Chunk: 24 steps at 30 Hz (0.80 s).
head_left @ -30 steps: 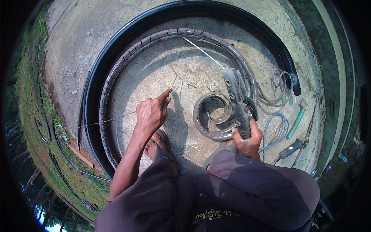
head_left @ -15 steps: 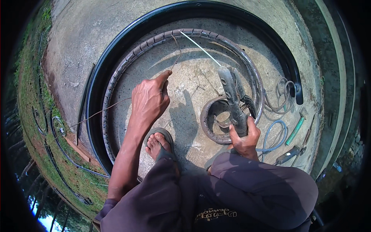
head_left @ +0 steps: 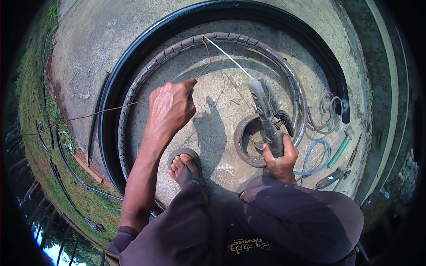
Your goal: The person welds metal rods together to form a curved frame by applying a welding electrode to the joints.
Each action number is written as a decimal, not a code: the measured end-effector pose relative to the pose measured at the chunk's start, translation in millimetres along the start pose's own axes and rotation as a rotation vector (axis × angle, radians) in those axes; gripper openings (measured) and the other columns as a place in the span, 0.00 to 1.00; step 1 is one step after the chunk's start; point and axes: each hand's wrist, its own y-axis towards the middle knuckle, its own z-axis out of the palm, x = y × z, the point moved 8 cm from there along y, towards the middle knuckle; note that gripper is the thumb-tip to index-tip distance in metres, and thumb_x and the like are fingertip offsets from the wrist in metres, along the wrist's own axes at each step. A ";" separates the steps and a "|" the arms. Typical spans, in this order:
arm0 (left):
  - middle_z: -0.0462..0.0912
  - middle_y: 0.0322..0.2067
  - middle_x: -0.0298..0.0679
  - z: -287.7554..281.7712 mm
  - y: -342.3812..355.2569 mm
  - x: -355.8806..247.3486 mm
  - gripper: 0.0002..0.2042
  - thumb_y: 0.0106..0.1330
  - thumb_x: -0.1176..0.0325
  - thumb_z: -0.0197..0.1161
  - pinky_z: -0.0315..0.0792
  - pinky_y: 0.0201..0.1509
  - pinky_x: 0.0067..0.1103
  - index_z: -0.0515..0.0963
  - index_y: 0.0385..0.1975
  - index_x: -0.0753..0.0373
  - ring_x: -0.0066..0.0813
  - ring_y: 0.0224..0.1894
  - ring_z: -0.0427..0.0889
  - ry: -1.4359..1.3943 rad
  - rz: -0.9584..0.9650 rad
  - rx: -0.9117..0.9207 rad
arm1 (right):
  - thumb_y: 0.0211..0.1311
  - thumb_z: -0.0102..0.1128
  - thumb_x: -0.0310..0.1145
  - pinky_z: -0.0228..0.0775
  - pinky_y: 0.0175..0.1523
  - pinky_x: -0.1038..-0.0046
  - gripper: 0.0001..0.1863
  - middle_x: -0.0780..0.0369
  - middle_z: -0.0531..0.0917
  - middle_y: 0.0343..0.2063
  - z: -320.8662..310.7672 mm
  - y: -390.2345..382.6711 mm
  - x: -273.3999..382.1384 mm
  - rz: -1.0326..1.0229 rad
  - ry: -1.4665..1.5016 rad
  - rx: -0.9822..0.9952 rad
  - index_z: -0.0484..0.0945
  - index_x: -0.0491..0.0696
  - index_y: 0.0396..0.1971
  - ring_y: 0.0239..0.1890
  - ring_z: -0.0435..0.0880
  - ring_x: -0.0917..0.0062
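My right hand (head_left: pixel 283 163) grips the dark, worn handle of a welding electrode holder (head_left: pixel 262 104) with a spring at its side. From its jaws a pale electrode (head_left: pixel 230 57) slants up and left, its tip at the top of a large notched brown ring (head_left: pixel 176 47). Between thumb and forefinger, my left hand (head_left: pixel 171 105) pinches a thin rusty wire (head_left: pixel 208 56). The bent upper end of this wire meets the ring beside the electrode tip; its long tail runs left past the wrist. Below the holder lies a smaller notched ring (head_left: pixel 240 141), partly covered by it.
A thick black curved channel (head_left: pixel 116 71) arcs around the large ring. At right lie a coiled grey cable (head_left: pixel 330 111), a blue cable (head_left: pixel 329 153), a green-handled hammer (head_left: pixel 340 151) and a dark-handled tool (head_left: pixel 328 179). Grass (head_left: pixel 84 190) borders the concrete at left.
The wire's upper end has come closer to the electrode tip. My left hand has risen slightly, and the view has shifted a little. Both hands keep their hold.
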 end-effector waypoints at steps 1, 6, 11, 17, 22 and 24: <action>0.82 0.26 0.56 -0.5 0.5 -1.0 0.14 0.65 0.69 0.58 0.75 0.36 0.39 0.85 0.48 0.56 0.52 0.28 0.84 -0.008 -0.002 0.005 | 0.47 0.72 0.25 0.77 0.31 0.67 0.18 0.56 0.82 0.24 -0.1 0.1 -0.4 0.007 0.009 -0.011 0.76 0.42 0.39 0.25 0.86 0.63; 0.82 0.25 0.57 0.2 1.5 -2.7 0.15 0.64 0.70 0.58 0.75 0.35 0.39 0.85 0.48 0.57 0.52 0.28 0.83 0.044 -0.003 0.034 | 0.47 0.71 0.25 0.74 0.30 0.69 0.16 0.58 0.81 0.22 -1.2 1.5 1.0 0.011 0.031 -0.033 0.76 0.42 0.37 0.22 0.84 0.66; 0.82 0.24 0.56 -0.9 1.4 -3.0 0.15 0.64 0.70 0.58 0.75 0.35 0.39 0.85 0.48 0.57 0.52 0.28 0.84 0.062 0.007 0.036 | 0.47 0.71 0.25 0.77 0.31 0.67 0.20 0.55 0.83 0.26 -0.4 1.0 3.0 -0.058 0.005 -0.001 0.76 0.39 0.42 0.26 0.86 0.62; 0.82 0.24 0.56 -1.2 -0.2 -0.3 0.14 0.65 0.70 0.58 0.75 0.35 0.39 0.85 0.48 0.57 0.51 0.28 0.84 0.056 -0.004 0.025 | 0.47 0.70 0.24 0.79 0.32 0.66 0.23 0.52 0.84 0.28 1.4 -1.3 1.1 -0.060 -0.010 0.022 0.75 0.37 0.45 0.28 0.88 0.60; 0.82 0.24 0.56 -2.2 1.3 -2.3 0.14 0.64 0.70 0.58 0.75 0.35 0.39 0.85 0.47 0.57 0.52 0.28 0.84 0.043 0.011 0.027 | 0.47 0.70 0.24 0.79 0.32 0.66 0.21 0.53 0.84 0.28 0.0 0.7 0.8 -0.027 0.004 0.026 0.75 0.38 0.44 0.28 0.88 0.60; 0.82 0.24 0.57 -4.7 2.1 -4.0 0.14 0.63 0.70 0.58 0.75 0.35 0.39 0.85 0.47 0.57 0.52 0.28 0.84 0.049 0.011 0.039 | 0.47 0.70 0.23 0.79 0.33 0.66 0.21 0.53 0.84 0.28 -0.5 -1.8 -3.1 -0.042 -0.006 0.015 0.75 0.38 0.43 0.28 0.88 0.60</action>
